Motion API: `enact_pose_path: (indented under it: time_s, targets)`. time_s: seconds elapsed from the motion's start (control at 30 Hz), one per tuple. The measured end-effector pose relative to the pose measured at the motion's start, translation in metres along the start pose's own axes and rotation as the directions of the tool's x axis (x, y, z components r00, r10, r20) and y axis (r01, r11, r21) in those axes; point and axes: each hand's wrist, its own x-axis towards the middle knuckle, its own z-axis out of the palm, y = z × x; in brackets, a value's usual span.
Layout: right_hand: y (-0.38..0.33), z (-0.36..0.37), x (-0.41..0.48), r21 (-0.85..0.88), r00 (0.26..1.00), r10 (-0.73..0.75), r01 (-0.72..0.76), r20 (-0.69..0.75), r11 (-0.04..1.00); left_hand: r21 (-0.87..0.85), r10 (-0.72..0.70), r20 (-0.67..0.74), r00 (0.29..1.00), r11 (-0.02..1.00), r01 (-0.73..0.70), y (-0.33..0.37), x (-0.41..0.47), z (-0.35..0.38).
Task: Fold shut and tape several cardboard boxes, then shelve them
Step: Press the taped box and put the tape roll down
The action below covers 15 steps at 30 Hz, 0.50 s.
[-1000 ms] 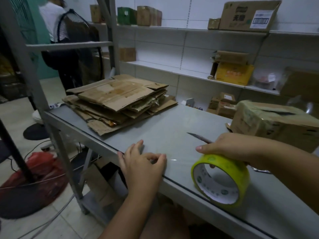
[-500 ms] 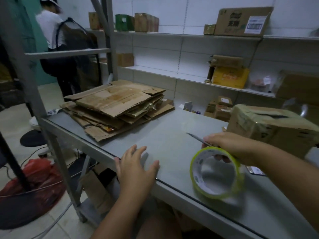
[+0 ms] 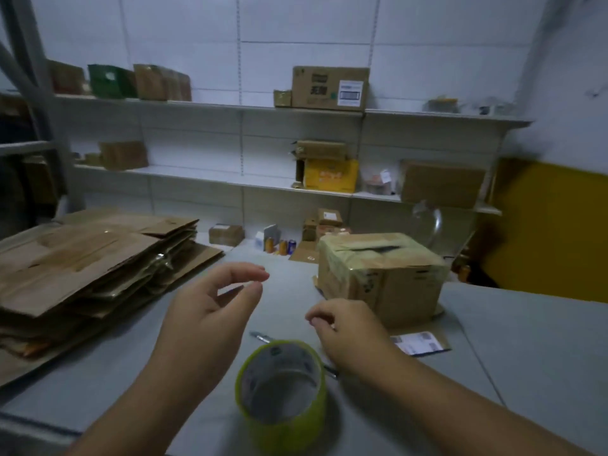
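Yellow-green tape roll (image 3: 281, 390) stands low centre on grey counter (image 3: 526, 340). Left grip (image 3: 210, 311) released above it; right grip (image 3: 345, 327) loosely curled, seemingly empty. Taped cardboard box (image 3: 378, 278) right, printing unreadable.

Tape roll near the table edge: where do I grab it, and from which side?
Probably from above: the tape roll lies flat with its core open upward, so pinch its wall, thumb outside and fingers inside. The right hand hovers closest.

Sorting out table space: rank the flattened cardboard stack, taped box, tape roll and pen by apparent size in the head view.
1. flattened cardboard stack
2. taped box
3. tape roll, though nearness to the camera inflates it
4. pen, partly hidden behind the roll
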Motion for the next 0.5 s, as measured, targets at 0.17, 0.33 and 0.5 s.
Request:
enact_pose_path:
  time_s: [0.17,0.33,0.5]
  targets:
    - [0.011,-0.079,0.014,-0.005,0.895,-0.089,0.097,-0.437,0.995,-0.063,-0.164,0.152,0.975,0.983,0.175,0.015,0.056,0.067]
    - [0.081,-0.107,0.067,-0.182,0.885,0.405,-0.447,-0.228,0.876,0.154,-0.303,0.233,0.924,0.95,0.273,-0.014,0.092,0.144]
    - [0.117,-0.089,0.074,-0.19,0.847,0.469,-0.518,-0.25,0.834,0.124,-0.383,0.323,0.866,0.924,0.362,-0.052,0.103,0.16]
